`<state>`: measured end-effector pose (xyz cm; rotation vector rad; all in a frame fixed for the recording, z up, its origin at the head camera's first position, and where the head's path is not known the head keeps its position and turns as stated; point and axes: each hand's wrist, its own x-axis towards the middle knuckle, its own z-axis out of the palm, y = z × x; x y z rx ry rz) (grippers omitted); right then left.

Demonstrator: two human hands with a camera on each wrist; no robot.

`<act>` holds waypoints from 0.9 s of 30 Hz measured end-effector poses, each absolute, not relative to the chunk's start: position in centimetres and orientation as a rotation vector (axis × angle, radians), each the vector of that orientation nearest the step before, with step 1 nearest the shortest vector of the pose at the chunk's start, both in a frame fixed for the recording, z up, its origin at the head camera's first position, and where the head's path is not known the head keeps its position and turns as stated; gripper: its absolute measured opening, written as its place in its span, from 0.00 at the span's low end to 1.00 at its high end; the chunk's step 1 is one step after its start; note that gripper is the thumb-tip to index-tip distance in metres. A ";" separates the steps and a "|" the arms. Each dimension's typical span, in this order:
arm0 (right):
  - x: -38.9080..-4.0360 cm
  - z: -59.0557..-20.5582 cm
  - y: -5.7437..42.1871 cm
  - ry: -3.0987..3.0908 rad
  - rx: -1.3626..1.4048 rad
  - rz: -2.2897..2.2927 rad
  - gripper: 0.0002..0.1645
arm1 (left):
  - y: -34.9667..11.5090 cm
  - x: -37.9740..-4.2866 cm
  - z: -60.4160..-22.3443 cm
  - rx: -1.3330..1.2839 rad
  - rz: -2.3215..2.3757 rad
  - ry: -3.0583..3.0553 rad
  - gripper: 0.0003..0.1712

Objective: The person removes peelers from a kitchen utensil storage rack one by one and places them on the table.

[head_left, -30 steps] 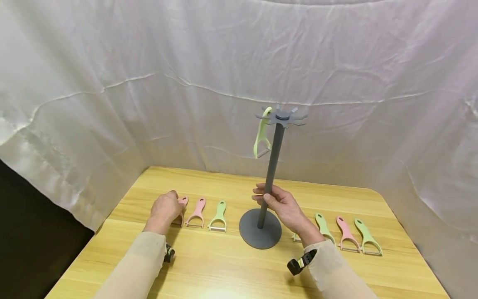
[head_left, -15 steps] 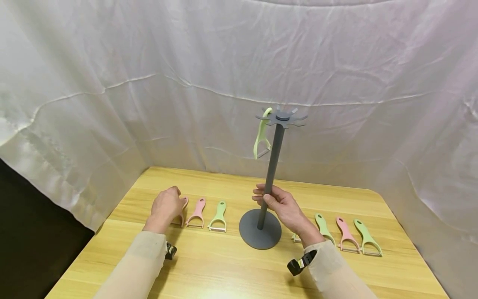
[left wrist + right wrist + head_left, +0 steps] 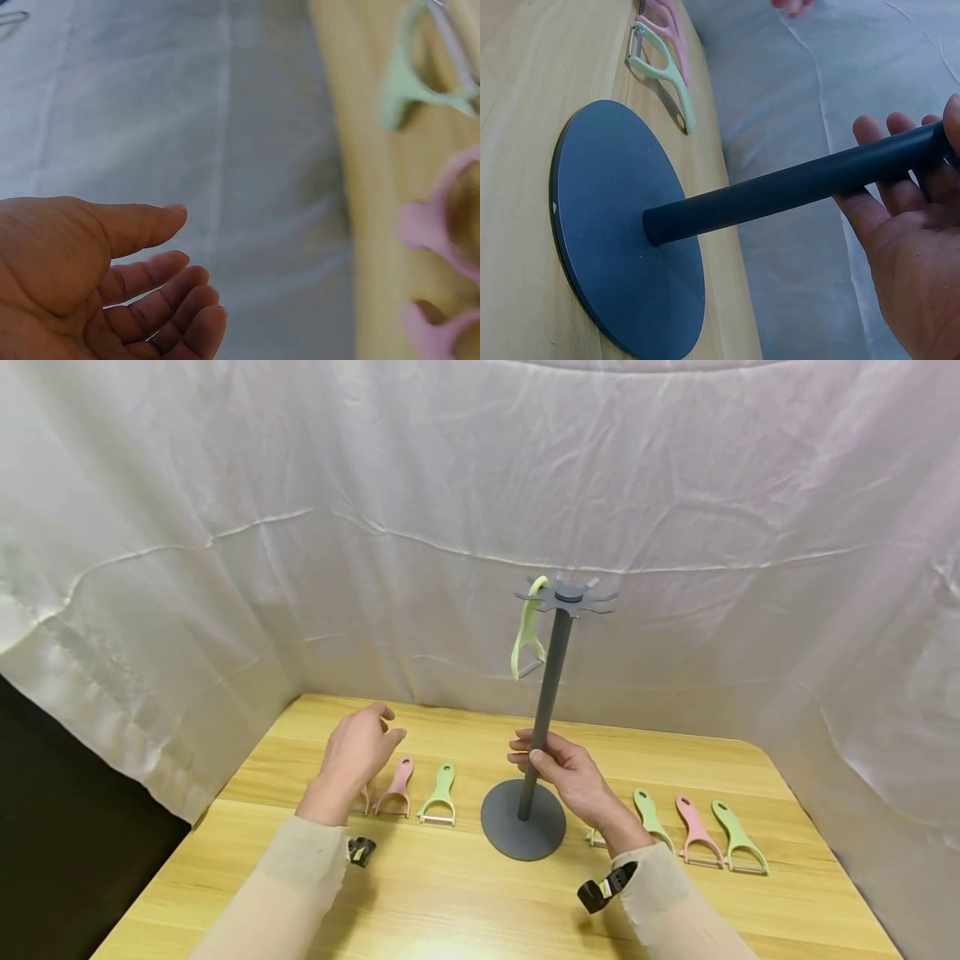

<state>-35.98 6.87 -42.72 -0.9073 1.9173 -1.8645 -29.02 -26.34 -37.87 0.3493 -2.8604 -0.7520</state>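
My left hand (image 3: 358, 756) hovers over the left peelers with nothing in it; in the left wrist view its fingers are loosely bent and the thumb stands apart. Below it lie a partly covered pink peeler (image 3: 366, 799), another pink peeler (image 3: 396, 787) and a green peeler (image 3: 439, 789). The grey pole of the stand (image 3: 550, 681) is held by my right hand (image 3: 573, 777), thumb in front and fingers behind. On the stand's prong ring a light green peeler (image 3: 527, 635) hangs by its handle hole.
The stand's round base (image 3: 622, 225) rests flat on the wooden table (image 3: 465, 902). Right of it lie a green peeler (image 3: 647, 810) partly behind my right wrist, a pink peeler (image 3: 696, 828) and another green peeler (image 3: 737, 835). A pale curtain (image 3: 420, 610) surrounds the table's back and sides.
My left hand has lifted from the leftmost pink peeler and moved up and right, its fingers spreading apart. My right hand and the stand have stayed in place.
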 end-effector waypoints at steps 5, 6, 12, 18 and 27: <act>-36.0 -42.7 6.8 1.921 -0.909 -1.863 0.26 | -24.7 -29.1 -35.3 0.289 -0.762 -2.804 0.23; -36.1 -42.7 6.8 1.924 -0.908 -1.861 0.26 | -24.4 -29.1 -34.8 0.275 -0.756 -2.796 0.23; -36.1 -42.8 6.7 1.924 -0.904 -1.858 0.26 | -22.5 -28.9 -32.1 0.241 -0.774 -2.759 0.23; -36.2 -42.8 6.8 1.930 -0.911 -1.849 0.26 | -21.1 -29.0 -30.1 0.210 -0.823 -2.727 0.22; -36.3 -42.8 6.8 1.939 -0.915 -1.848 0.26 | -19.2 -29.4 -28.0 0.119 -0.935 -2.628 0.20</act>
